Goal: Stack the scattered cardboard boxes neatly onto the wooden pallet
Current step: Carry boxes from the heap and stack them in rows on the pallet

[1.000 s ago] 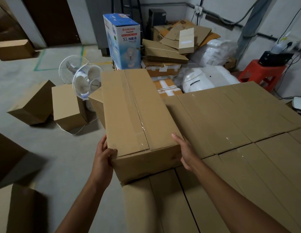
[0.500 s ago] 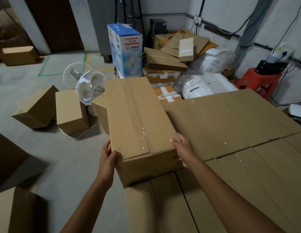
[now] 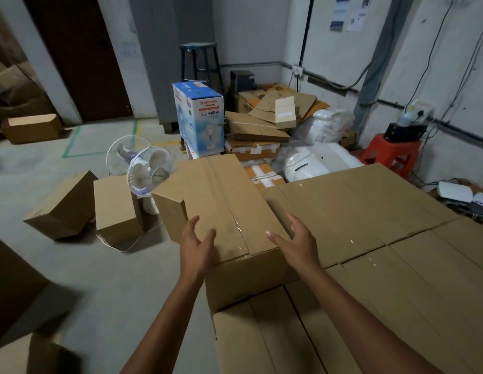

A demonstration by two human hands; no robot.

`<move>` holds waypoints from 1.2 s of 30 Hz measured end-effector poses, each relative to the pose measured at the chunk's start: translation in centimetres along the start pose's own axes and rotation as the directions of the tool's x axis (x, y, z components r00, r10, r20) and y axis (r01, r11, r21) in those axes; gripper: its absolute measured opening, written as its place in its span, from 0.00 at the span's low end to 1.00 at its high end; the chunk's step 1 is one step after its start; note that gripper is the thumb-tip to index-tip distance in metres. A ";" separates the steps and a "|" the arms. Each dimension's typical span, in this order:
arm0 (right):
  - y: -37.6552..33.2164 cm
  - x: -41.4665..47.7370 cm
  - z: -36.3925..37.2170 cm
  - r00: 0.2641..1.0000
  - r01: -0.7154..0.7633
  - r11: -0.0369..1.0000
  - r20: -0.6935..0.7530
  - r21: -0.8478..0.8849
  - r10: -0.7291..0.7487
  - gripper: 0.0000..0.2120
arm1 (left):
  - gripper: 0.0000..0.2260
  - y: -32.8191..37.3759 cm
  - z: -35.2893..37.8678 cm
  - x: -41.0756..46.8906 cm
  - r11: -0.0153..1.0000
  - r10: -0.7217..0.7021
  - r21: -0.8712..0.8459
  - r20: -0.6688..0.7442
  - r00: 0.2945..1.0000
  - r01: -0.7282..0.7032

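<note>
Two hands are in view, the left hand and the right hand. One taped box lies on a lower layer of boxes whose number cannot be told. Three loose ones sit on the floor: a tilted box, an upright box and a far box. There are two fans, the front fan and the rear fan. There is one blue carton. There are two stools, the dark stool and the red stool.

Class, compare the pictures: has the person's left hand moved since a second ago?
Yes. The left hand has let go of the near left corner of the box and moved right, over its top, toward the tape seam.
</note>
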State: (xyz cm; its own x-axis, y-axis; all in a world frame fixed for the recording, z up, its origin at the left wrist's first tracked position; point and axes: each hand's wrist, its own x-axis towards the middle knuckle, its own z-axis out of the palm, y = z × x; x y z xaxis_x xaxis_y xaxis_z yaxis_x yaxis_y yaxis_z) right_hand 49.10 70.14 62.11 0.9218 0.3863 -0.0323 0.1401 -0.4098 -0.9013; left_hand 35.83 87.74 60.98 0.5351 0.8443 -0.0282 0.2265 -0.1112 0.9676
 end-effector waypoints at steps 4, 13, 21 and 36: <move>-4.3 -4.9 -1.5 0.988 0.154 0.986 -0.027 0.067 -0.153 0.38 | 0.25 4.1 -1.8 -4.2 0.973 0.232 0.015 0.033 0.972 -0.232; -5.1 -20.3 -5.8 0.974 0.224 0.859 -0.069 0.460 -0.217 0.39 | 0.24 6.3 -6.9 -18.4 0.924 0.363 -0.120 -0.029 0.931 -0.364; 0.8 -33.0 -10.0 0.966 0.228 0.867 0.010 0.443 -0.260 0.32 | 0.27 0.8 -12.0 -33.9 0.930 0.364 0.079 -0.048 0.930 -0.359; 6.6 -50.4 -2.5 0.835 0.101 0.965 0.506 0.242 -0.215 0.32 | 0.26 -10.1 -24.9 -55.4 0.975 0.104 0.215 -0.258 0.960 -0.048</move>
State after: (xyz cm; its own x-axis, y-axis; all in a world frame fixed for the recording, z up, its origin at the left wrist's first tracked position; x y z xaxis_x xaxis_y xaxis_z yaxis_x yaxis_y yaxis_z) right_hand 4.48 45.90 58.86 0.5571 0.8288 -0.0520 0.1413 -0.1563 -0.9775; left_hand -16.36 55.14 59.05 0.3272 0.9348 0.1384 0.3706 -0.2617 0.8912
